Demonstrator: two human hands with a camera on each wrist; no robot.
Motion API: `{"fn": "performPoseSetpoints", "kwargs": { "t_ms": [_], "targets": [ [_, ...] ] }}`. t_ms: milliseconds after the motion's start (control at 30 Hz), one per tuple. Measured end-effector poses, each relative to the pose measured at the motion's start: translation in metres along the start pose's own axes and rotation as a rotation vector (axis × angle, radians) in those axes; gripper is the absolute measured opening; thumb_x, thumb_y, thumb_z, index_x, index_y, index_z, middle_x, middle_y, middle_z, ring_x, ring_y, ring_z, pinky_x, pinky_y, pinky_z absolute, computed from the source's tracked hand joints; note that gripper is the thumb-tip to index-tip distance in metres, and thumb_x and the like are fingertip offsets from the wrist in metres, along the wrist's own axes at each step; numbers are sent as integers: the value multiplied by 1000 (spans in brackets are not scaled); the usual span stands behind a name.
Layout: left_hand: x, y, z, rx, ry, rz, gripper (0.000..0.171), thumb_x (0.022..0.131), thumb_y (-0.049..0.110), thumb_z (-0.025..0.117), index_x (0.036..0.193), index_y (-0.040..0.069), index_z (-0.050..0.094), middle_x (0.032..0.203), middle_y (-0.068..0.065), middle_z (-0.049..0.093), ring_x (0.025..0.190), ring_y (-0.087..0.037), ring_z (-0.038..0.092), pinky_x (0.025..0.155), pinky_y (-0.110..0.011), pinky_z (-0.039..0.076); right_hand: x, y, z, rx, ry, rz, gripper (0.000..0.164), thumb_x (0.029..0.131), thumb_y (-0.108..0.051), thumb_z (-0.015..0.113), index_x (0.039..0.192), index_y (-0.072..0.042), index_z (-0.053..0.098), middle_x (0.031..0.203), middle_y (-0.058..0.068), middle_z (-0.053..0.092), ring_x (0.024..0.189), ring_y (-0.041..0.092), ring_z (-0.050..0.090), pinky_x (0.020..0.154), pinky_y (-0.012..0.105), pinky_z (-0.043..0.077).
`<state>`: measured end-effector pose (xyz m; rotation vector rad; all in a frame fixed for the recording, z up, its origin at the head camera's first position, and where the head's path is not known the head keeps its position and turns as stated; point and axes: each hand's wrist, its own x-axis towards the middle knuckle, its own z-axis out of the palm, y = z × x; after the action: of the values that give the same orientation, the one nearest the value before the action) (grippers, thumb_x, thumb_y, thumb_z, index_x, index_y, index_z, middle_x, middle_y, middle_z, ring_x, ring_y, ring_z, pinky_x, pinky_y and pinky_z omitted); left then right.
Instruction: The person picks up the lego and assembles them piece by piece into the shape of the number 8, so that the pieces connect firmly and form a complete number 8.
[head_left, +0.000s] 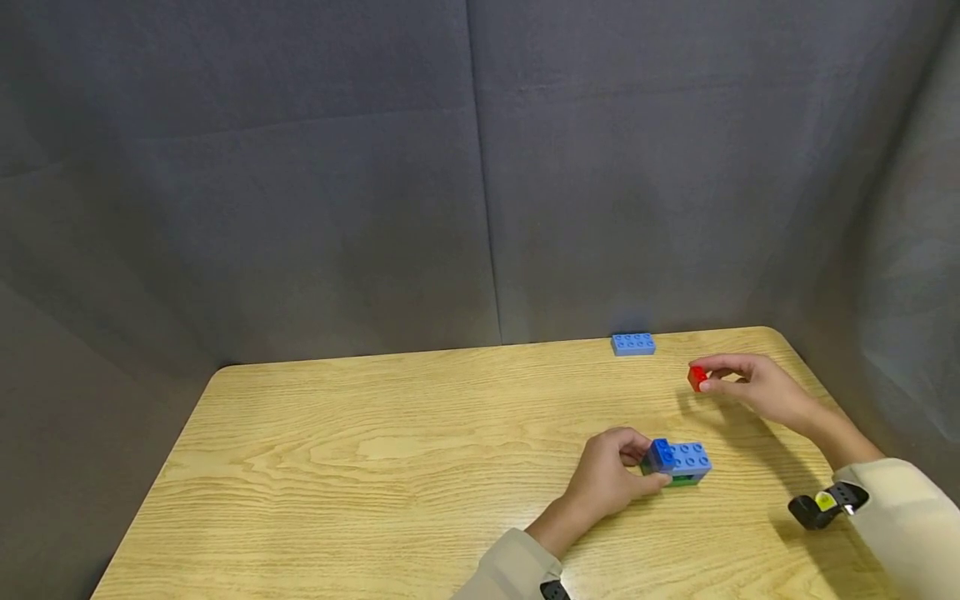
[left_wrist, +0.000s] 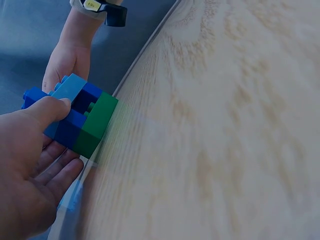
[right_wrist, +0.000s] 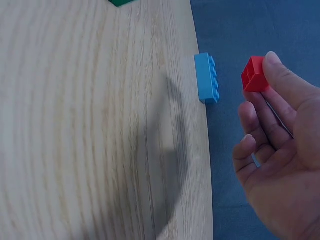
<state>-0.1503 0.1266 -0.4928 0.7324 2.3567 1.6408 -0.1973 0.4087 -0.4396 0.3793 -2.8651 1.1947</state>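
Note:
My left hand [head_left: 609, 477] grips the left end of a small stack of toy building bricks [head_left: 688, 467] on the table. The stack has a green brick [left_wrist: 102, 117] at the bottom, dark blue bricks with a gap between them above it, a light blue brick [head_left: 692, 454] over those, and a small dark blue brick [head_left: 662, 454] on top at the left end. Higher and to the right, my right hand [head_left: 768, 390] pinches a small red brick [right_wrist: 256, 75] between thumb and fingers, held above the table. Its hollow underside shows in the right wrist view.
A loose light blue brick [head_left: 633, 344] with studs up lies at the table's back edge, left of my right hand. The wooden table [head_left: 337, 475] extends far to the left. Grey curtains [head_left: 300, 208] stand behind it and along both sides.

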Motion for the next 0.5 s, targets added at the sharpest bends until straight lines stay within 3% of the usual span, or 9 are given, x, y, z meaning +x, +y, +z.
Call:
{"fn": "performPoseSetpoints", "kwargs": {
  "t_ms": [500],
  "targets": [
    [1,-3,2,-2,0,13,30,79,15,90,103,7,73,96,10,67,85,3,61,77,-12,52,-23,-14,12,77,-13,-90,31,93,-6,73,123,0,69,99,1,69,84,13,60,63,28,53]
  ]
}}
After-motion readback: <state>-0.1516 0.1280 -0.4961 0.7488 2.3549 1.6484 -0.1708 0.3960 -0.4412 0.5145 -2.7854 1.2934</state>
